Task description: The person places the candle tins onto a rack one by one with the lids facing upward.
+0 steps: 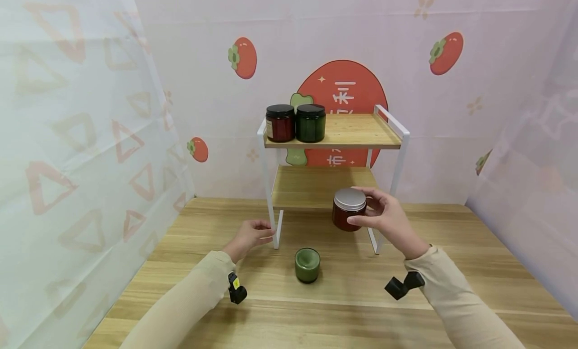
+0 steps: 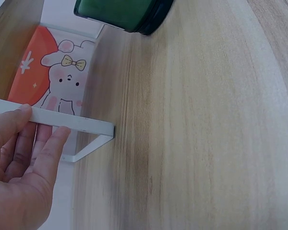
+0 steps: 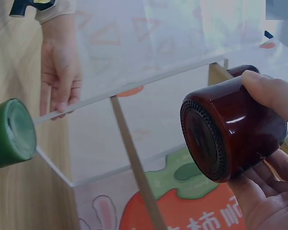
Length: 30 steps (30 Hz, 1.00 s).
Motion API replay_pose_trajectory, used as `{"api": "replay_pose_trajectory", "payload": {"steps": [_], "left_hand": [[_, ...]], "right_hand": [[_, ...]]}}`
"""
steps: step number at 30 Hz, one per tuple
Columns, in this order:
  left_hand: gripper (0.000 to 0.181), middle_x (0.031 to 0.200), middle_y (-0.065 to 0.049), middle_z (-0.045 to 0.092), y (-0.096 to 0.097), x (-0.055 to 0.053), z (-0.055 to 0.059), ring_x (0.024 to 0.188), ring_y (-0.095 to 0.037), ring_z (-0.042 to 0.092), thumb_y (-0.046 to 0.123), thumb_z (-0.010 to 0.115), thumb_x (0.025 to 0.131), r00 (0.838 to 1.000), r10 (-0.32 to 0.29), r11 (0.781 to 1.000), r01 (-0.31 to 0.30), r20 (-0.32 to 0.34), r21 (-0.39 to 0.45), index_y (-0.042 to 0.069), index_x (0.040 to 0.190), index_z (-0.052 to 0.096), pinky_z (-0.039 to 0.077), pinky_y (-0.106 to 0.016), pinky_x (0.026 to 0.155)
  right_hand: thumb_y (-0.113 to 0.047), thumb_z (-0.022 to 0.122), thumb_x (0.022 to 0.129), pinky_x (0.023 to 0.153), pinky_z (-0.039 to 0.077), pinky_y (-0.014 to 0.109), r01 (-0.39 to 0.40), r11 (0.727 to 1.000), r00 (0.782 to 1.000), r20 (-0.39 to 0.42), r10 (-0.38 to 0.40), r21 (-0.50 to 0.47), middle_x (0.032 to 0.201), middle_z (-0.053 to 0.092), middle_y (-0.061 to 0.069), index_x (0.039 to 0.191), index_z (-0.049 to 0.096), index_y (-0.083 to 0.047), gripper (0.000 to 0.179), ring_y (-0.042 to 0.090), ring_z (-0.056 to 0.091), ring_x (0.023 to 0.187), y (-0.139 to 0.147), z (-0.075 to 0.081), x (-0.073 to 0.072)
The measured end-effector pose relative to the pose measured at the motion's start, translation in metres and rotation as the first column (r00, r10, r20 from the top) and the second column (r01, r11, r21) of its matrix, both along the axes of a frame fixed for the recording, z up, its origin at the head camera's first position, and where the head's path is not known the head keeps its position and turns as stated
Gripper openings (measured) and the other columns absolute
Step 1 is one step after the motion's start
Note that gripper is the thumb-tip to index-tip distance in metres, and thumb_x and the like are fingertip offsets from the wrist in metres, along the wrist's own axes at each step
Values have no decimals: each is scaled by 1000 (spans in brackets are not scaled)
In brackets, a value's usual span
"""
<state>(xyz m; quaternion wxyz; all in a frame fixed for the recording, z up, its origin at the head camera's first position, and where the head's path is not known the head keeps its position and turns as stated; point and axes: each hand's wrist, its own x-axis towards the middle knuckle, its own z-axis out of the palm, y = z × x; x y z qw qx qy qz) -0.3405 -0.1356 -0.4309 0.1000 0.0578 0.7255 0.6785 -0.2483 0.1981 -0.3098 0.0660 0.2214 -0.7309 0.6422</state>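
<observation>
My right hand (image 1: 386, 216) grips a dark red glass jar (image 1: 345, 221) with a silver lid, thumb on one side and fingers on the other. The jar is held upright before the lower shelf (image 1: 322, 186) of a two-tier rack; its ridged base shows in the right wrist view. My left hand (image 1: 250, 236) pinches the rack's white front left leg (image 2: 72, 120) near its foot, thumb and fingers on either side. Between the hands, a small green glass jar (image 1: 307, 264) stands on the table, base up, with its black lid underneath.
On the left of the wooden top shelf (image 1: 356, 131) stand a dark red jar (image 1: 281, 126) and a dark green jar (image 1: 310, 126), side by side with black lids. A wooden table (image 1: 343, 309) lies below, and printed cloth (image 1: 180, 63) hangs behind and at both sides.
</observation>
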Motion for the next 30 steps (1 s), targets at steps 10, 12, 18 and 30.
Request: {"api": "replay_pose_trajectory", "payload": {"steps": [10, 12, 18, 30], "left_hand": [[18, 100, -13, 62, 1, 2, 1, 109, -38, 60, -4, 63, 90, 1000, -3, 1000, 3, 2, -7, -12, 105, 57, 59, -37, 90], [17, 101, -13, 62, 1, 2, 1, 108, -37, 61, -4, 62, 90, 1000, -5, 1000, 5, 1, -5, -11, 104, 57, 59, -37, 90], [20, 100, -12, 61, 0, 1, 1, 107, -35, 61, -3, 62, 91, 1000, -17, 1000, 17, -7, -9, -13, 107, 56, 58, -38, 92], [15, 98, -9, 61, -1, 1, 1, 107, -34, 62, -3, 63, 90, 999, -35, 999, 34, -12, -9, -9, 103, 57, 58, -37, 91]], "right_hand": [[1, 74, 82, 81, 59, 21, 17, 1000, 999, -38, -16, 20, 116, 63, -2, 133, 49, -5, 57, 8, 65, 103, 11, 40, 6], [2, 74, 82, 82, 59, 20, 18, 1000, 998, -67, -17, 15, 116, 64, -2, 134, 49, -4, 57, 8, 65, 103, 12, 52, 5], [5, 73, 81, 82, 57, 16, 19, 999, 989, -143, -26, -51, 113, 66, 0, 128, 54, -4, 52, 8, 65, 101, 15, 90, -4], [6, 74, 79, 81, 57, 17, 34, 982, 984, -168, -66, -187, 115, 63, 6, 126, 57, -3, 50, 13, 66, 100, 10, 144, -21]]}}
